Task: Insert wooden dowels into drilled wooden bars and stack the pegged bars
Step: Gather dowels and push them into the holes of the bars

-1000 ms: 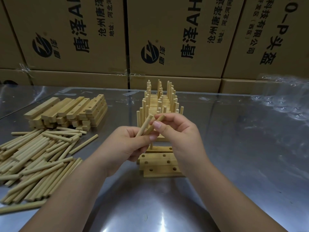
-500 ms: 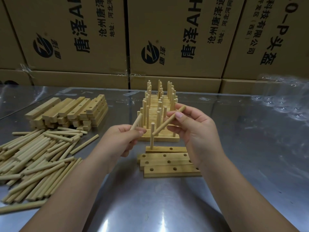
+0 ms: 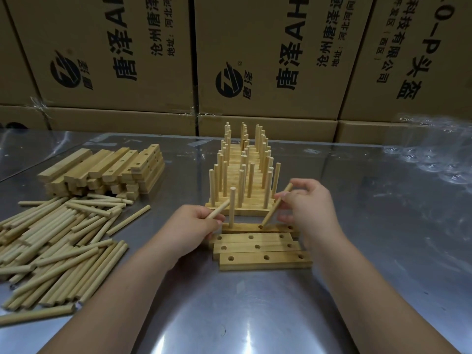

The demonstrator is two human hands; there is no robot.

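Every dowel (image 3: 128, 220) is plain pale straw-yellow wood. The drilled bars (image 3: 249, 259) are a warmer honey-tan with faint grain, each marked by three dark round holes. The table (image 3: 255, 315) is silver-grey metal with white glare patches. The cartons (image 3: 255, 26) are brown cardboard printed with black characters and a round black logo (image 3: 228, 79).

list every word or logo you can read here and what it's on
"唐泽AH", cut off: left brown cardboard box and middle brown cardboard box.
"沧州唐泽", "地址:河北河", cut off: both boxes.
"唐泽" by round black logo: both boxes.
"科技有限公司", "(西区)", "-0-P头盔": right brown cardboard box.
Characters above "(西区)": too blurred.
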